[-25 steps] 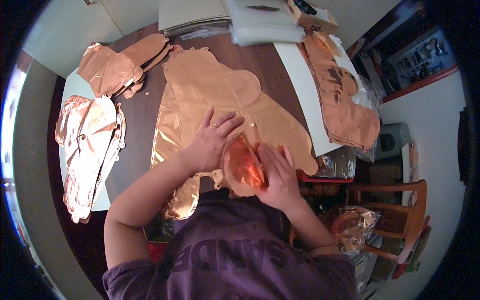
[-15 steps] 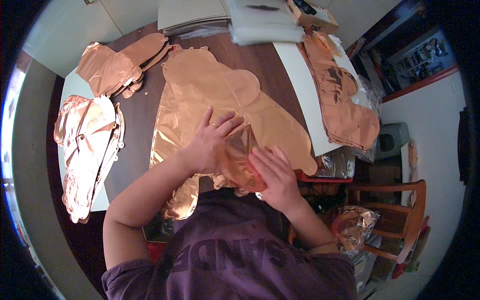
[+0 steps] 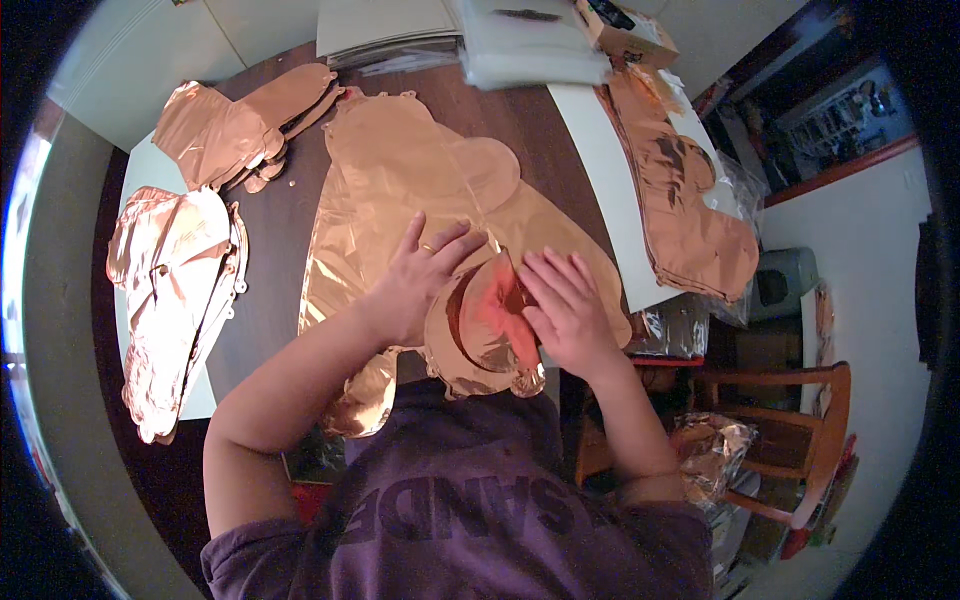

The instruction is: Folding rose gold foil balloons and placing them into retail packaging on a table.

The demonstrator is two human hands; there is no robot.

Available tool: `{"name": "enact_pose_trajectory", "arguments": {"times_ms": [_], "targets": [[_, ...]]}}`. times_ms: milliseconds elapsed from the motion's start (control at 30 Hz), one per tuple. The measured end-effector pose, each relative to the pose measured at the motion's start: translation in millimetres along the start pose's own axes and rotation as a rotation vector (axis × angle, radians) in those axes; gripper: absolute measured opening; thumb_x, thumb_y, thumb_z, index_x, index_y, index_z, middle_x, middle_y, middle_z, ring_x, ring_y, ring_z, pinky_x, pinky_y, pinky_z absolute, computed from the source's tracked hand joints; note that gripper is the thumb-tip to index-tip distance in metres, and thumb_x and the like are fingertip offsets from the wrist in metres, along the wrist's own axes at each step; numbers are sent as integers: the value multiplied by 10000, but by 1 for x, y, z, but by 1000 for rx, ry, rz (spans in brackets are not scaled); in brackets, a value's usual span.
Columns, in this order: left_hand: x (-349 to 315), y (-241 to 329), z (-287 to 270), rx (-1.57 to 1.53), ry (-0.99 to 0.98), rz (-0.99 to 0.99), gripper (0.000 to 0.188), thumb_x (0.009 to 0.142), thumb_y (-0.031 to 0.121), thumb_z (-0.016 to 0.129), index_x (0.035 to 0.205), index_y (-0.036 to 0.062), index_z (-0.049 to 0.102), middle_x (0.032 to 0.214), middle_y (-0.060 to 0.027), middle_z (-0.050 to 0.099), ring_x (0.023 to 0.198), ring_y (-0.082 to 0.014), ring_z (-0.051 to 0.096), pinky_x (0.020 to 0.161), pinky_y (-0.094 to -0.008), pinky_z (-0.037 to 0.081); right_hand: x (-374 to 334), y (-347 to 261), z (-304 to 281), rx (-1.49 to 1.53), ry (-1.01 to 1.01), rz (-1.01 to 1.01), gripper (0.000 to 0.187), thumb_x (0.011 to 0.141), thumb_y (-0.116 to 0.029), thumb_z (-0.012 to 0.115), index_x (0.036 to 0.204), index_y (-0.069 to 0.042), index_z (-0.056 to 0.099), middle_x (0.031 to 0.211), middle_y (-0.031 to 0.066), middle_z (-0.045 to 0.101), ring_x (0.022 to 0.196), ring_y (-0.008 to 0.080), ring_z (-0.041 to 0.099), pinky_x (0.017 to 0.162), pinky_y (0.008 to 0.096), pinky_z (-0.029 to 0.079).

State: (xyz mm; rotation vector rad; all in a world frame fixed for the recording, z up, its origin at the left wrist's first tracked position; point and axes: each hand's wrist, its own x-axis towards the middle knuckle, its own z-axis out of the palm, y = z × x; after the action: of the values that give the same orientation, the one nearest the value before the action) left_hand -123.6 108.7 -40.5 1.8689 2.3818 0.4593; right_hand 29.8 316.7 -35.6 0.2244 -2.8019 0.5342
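Note:
A large flat rose-gold foil balloon (image 3: 400,180) lies spread in front of me, its near end hanging over the table edge. My left hand (image 3: 420,280), a ring on one finger, rests on the foil with its fingers spread. On the near part, a curved section of foil (image 3: 470,350) with small tabs is turned over and bulges up, showing a reddish sheen. Beside that section, my right hand (image 3: 565,310) has its fingers stretched out, close to the foil; whether they touch it I cannot tell.
Flat foil balloons lie in stacks at the far left (image 3: 215,135), left (image 3: 170,290) and right (image 3: 680,190). Cardboard sheets (image 3: 385,30), clear plastic bags (image 3: 530,45) and a small box (image 3: 625,30) line the back. A wooden chair (image 3: 820,440) stands at the lower right.
My right hand has moved up and right, off the bunched foil, and its fingers are straighter. The near foil section has opened out and turned. My left hand stays nearly in place.

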Motion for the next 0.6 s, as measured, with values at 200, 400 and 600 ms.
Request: {"name": "enact_pose_trajectory", "arguments": {"times_ms": [200,400,600], "targets": [[2,-1,-5,46,-67,9,841,624,500,701,1356,126,525,1497,-120,331,1415,-317,275,1129,-628,169,6,-11,0,-76,-125,-22,624,870,-275,636,1395,-9,429,1465,157,417,1360,357,365,1134,554,224],[2,-1,-4,119,-77,3,919,570,455,752,1390,130,492,1518,-108,307,1425,-300,258,1141,-611,168,6,-15,-2,-146,-163,-30,676,863,-332,643,1415,-20,410,1489,158,385,1371,361,351,1142,551,209],[1,1,-5,73,-58,13,957,562,362,776,1431,146,438,1513,-98,323,1425,-298,265,1151,-598,164,8,-16,-7,-159,-192,-30,669,857,-329,640,1414,-27,426,1506,152,372,1387,355,337,1145,517,227]]}}
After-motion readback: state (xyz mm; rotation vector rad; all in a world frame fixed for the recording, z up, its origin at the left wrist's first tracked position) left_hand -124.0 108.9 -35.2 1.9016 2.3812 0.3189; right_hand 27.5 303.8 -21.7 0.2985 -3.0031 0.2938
